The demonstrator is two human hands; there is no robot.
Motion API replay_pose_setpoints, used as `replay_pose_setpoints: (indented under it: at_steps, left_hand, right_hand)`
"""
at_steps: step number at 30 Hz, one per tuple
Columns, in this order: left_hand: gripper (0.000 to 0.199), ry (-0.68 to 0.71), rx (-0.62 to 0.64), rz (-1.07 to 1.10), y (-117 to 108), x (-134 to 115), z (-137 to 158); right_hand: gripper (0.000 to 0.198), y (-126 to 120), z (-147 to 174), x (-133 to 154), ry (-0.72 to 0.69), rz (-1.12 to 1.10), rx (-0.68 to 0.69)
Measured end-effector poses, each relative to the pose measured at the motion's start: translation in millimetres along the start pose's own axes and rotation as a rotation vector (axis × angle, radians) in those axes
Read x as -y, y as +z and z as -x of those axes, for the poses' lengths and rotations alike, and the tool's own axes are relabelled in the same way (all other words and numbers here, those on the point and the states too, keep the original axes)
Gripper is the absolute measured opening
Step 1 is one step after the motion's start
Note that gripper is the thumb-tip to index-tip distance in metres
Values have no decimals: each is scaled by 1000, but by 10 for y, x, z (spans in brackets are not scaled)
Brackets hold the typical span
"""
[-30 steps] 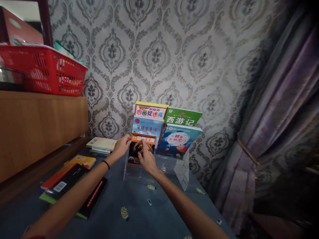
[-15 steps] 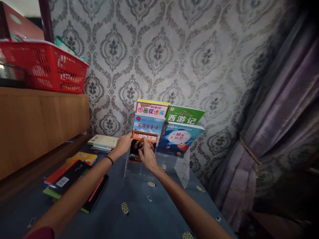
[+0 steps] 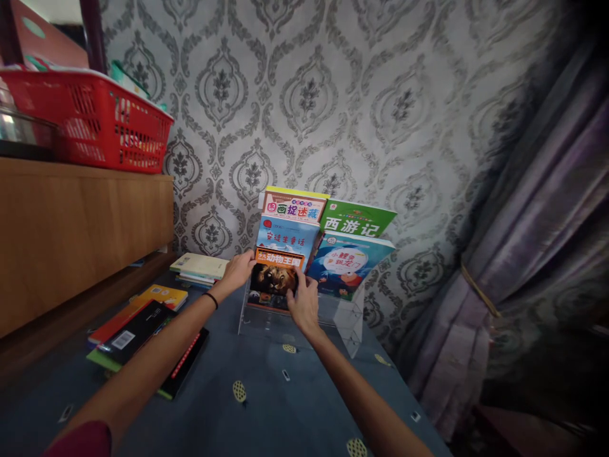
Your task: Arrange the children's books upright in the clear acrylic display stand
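A clear display stand (image 3: 328,317) holds upright books in two columns. At its lower left is a black book with an orange band and a lion on the cover (image 3: 271,279). My left hand (image 3: 240,270) has curled fingers at that book's upper left edge. Against its right side rests my right hand (image 3: 304,303), index finger and thumb apart on the cover. Behind the lion book stand a light blue book (image 3: 288,237) and a pink-brown book with a yellow top edge (image 3: 295,206). In the right column a dark blue book (image 3: 349,266) leans before a green one (image 3: 356,219).
Loose books (image 3: 137,330) lie overlapping on the dark blue tablecloth (image 3: 266,406) at left. A pile of pale books (image 3: 200,265) is near the wall. A red basket (image 3: 118,133) sits on a wooden cabinet (image 3: 85,235). A tied grey-purple curtain (image 3: 476,317) hangs at right.
My right hand has slid right and down from the middle of the lion book to its right edge, uncovering the lion. My left hand stays at the left edge.
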State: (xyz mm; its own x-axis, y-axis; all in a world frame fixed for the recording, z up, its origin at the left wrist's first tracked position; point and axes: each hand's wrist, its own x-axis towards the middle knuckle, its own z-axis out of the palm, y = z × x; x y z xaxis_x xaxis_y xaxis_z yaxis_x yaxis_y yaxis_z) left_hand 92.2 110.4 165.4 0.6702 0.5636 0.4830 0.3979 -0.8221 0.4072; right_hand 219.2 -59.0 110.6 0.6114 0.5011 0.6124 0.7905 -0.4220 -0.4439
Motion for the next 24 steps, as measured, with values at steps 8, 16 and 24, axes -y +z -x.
replay_pose_setpoints:
  at_steps: [8, 16, 24]
  left_hand:
    - [15, 11, 2, -3, -11, 18, 13]
    - [15, 26, 3, -2, -22, 41, 22]
    - [17, 1, 14, 11, -22, 48, 7]
  right_hand:
    - [70, 69, 46, 12, -4, -44, 51]
    - [70, 23, 61, 28, 7, 2, 99]
    - [60, 1, 5, 86, -110, 107, 57]
